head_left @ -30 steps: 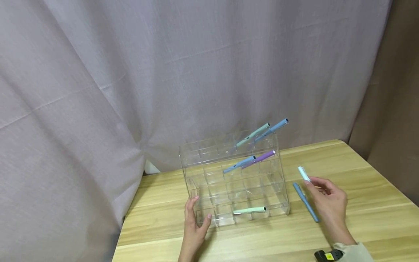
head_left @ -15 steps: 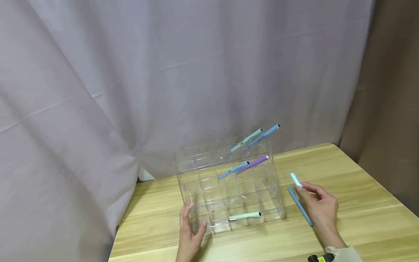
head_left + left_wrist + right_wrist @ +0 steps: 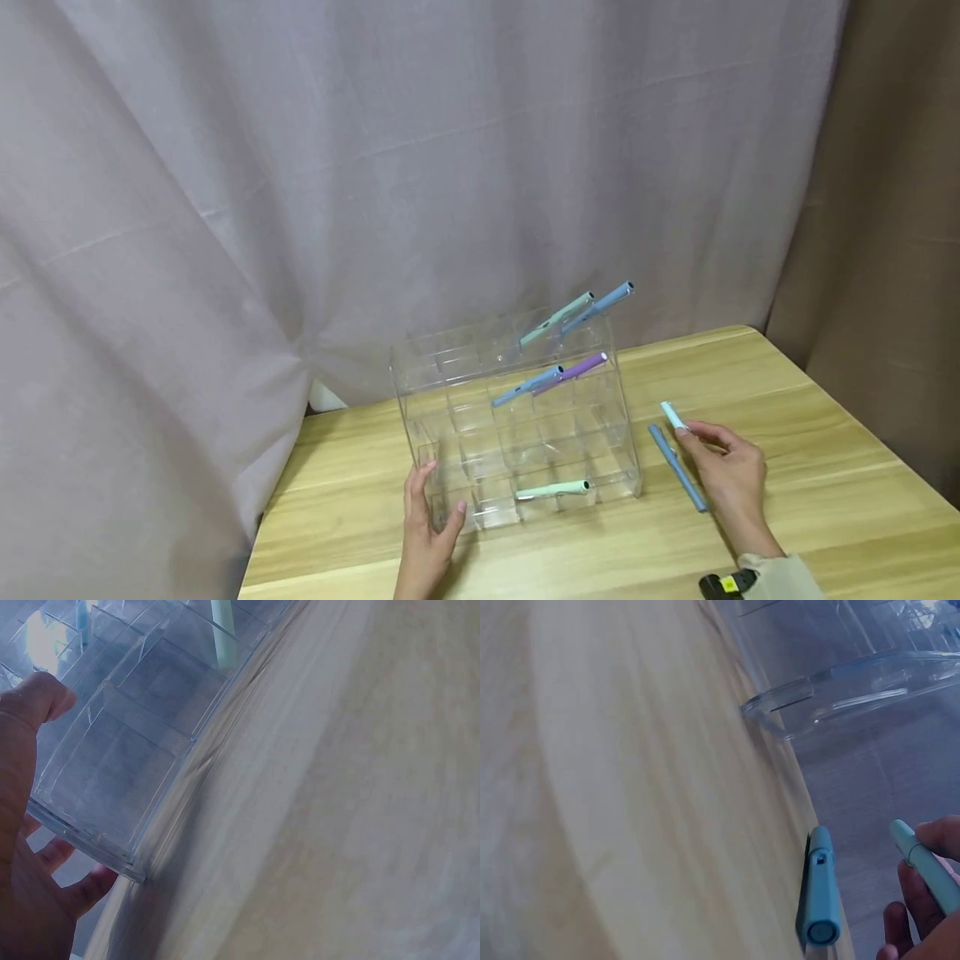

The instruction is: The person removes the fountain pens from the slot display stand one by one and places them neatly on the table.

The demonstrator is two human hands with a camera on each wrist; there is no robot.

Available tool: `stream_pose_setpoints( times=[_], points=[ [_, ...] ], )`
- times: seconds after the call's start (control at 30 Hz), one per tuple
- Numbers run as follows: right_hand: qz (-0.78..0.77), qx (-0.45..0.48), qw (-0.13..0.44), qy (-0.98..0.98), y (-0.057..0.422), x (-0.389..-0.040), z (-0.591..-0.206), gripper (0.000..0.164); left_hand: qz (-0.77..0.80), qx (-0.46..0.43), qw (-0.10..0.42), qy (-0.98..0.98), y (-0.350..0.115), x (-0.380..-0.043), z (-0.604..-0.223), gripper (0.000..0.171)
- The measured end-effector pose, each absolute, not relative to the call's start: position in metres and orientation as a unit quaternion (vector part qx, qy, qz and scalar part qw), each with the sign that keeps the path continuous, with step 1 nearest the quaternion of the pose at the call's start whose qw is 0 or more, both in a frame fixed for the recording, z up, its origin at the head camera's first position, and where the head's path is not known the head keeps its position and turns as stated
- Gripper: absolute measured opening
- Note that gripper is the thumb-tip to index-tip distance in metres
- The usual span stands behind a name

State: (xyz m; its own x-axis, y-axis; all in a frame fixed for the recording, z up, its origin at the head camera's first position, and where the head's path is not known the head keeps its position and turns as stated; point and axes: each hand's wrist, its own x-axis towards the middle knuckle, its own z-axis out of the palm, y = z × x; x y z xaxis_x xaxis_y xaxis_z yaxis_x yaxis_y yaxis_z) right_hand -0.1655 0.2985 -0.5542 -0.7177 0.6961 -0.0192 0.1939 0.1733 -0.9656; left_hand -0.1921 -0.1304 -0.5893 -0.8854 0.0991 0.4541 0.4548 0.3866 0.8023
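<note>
A clear, stepped pen rack (image 3: pixel 420 367) with many compartments stands on the wooden table. My left hand (image 3: pixel 429 533) holds its front left side, thumb on the inner side and fingers round the outside, as the left wrist view shows. Between thumb and fingers, my right hand (image 3: pixel 731 475) pinches a pale mint-blue pen (image 3: pixel 672 414) to the right of the rack. Just left of that hand, a darker blue pen (image 3: pixel 677 467) lies on the table. A light green pen (image 3: pixel 555 490) lies across the rack's lowest front row.
Higher in the rack lean a green pen (image 3: pixel 555 319), a blue pen (image 3: pixel 611 298), another blue pen (image 3: pixel 525 387) and a purple pen (image 3: pixel 585 369). A grey curtain (image 3: pixel 450 167) hangs behind the table (image 3: pixel 795 417). A brown curtain (image 3: pixel 885 292) is at the right.
The head view has shifted, so everything sits further left and slightly lower. My right hand has lowered the mint-blue pen slightly. The left hand keeps its place on the rack.
</note>
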Motion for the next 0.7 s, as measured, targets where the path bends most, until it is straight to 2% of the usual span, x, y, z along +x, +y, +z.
stream_pose_setpoints(
  times=[0.4, 0.7],
  points=[
    [0.508, -0.322, 0.188, -0.776, 0.309, -0.166, -0.563, 0.046, -0.529, -0.173, 0.167, -0.814, -0.130, -0.197, -0.590, 0.076],
    [0.506, -0.319, 0.189, -0.779, 0.307, -0.170, -0.571, 0.042, -0.532, -0.167, 0.162, -0.814, -0.131, -0.193, -0.590, 0.075]
  ],
)
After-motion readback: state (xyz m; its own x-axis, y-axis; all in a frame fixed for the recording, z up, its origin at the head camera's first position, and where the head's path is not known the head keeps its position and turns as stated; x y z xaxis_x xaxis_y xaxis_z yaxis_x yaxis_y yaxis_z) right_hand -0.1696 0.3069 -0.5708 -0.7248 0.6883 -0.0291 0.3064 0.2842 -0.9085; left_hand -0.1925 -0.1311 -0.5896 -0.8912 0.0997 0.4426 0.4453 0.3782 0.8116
